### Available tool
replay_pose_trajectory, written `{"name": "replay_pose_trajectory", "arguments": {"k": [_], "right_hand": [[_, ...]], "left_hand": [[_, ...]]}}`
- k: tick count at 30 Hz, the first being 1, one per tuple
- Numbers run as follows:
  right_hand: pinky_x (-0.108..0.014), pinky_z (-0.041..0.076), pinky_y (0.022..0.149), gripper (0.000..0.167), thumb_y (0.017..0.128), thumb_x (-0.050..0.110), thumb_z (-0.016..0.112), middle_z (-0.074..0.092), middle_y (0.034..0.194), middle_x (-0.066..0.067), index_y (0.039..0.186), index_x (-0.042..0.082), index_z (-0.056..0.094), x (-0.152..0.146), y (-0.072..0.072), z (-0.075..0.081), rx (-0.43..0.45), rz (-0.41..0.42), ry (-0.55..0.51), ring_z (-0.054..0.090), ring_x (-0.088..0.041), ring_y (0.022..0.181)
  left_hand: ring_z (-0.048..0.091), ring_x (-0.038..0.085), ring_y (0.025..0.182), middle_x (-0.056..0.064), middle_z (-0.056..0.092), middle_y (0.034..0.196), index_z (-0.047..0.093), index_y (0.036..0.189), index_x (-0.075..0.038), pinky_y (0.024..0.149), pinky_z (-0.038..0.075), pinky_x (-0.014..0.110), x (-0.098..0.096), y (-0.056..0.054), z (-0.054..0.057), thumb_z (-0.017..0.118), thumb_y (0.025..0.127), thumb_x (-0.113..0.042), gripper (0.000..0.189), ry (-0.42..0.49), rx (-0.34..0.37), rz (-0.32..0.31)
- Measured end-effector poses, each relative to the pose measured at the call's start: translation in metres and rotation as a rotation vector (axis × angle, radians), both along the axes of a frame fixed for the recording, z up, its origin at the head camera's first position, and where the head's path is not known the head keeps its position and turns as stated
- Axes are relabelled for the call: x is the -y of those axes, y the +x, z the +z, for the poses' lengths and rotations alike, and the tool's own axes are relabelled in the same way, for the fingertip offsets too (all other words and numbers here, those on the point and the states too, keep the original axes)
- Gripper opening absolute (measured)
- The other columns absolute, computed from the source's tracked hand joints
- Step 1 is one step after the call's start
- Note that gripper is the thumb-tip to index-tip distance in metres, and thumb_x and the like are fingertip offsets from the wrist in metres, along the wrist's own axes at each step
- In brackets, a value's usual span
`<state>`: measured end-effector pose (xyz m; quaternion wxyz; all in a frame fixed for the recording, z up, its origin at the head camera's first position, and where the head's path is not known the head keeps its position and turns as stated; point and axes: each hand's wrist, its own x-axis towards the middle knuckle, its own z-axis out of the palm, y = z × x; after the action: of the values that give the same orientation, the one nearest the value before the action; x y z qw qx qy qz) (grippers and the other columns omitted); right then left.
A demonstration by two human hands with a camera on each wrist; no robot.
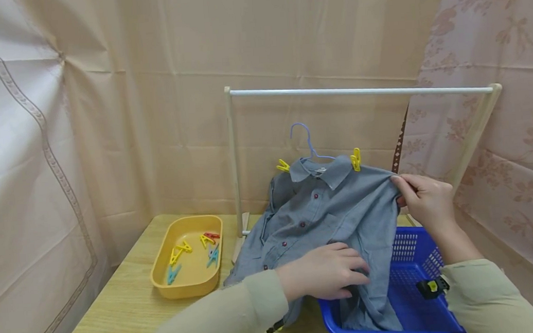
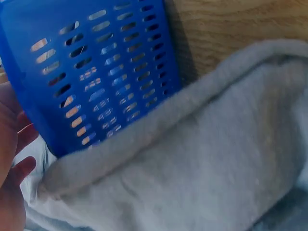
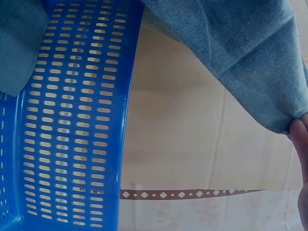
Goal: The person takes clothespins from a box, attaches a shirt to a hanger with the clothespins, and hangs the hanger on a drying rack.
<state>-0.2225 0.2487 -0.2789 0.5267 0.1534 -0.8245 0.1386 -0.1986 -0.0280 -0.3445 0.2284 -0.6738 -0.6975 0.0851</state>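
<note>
A grey-blue button-up shirt (image 1: 298, 221) hangs on a blue hanger (image 1: 310, 145), with a yellow clothespin (image 1: 356, 160) at one shoulder and another yellow clothespin (image 1: 283, 165) at the other. Between thumb and fingers, my right hand (image 1: 424, 199) pinches the shirt at the top of the sleeve and draws it out to the right. Lower down, my left hand (image 1: 329, 273) lies over the shirt front, fingers loosely bent; whether it touches the cloth I cannot tell. The sleeve's lower end drops into a blue basket (image 3: 72, 115). Left fingers (image 2: 26, 137) show beside the basket wall.
To the left, a yellow tray (image 1: 189, 290) holds several yellow, teal and red clothespins. A rack with a white rail (image 1: 358, 91) stands behind the shirt; the hanger's hook is below the rail. Tray and basket rest on a wooden table (image 1: 114, 311), with curtains around it.
</note>
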Motion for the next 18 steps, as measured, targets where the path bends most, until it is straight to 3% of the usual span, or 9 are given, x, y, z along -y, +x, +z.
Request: {"name": "replay_pose_trajectory", "arguments": {"k": [8, 18], "right_hand": [[-0.014, 0.040, 0.055, 0.006, 0.090, 0.012, 0.078, 0.067, 0.057, 0.003, 0.086, 0.007, 0.080, 0.0011, 0.0013, 0.0016, 0.023, 0.002, -0.025, 0.055, 0.005, 0.050], [-0.011, 0.040, 0.055, 0.006, 0.091, 0.012, 0.077, 0.067, 0.058, 0.001, 0.086, 0.007, 0.080, 0.0025, 0.0037, 0.0011, 0.050, 0.002, -0.042, 0.057, 0.000, 0.049]], "left_hand": [[0.053, 0.004, 0.120, -0.016, 0.064, 0.126, 0.071, 0.128, -0.033, 0.107, 0.035, 0.023, -0.0059, 0.0049, -0.0034, 0.072, 0.095, -0.040, 0.034, -0.064, -0.010, 0.021], [0.054, 0.003, 0.115, -0.019, 0.063, 0.120, 0.072, 0.122, -0.039, 0.099, 0.038, 0.024, -0.0085, 0.0065, -0.0079, 0.066, 0.099, -0.034, 0.024, -0.067, -0.102, 0.022]]}}
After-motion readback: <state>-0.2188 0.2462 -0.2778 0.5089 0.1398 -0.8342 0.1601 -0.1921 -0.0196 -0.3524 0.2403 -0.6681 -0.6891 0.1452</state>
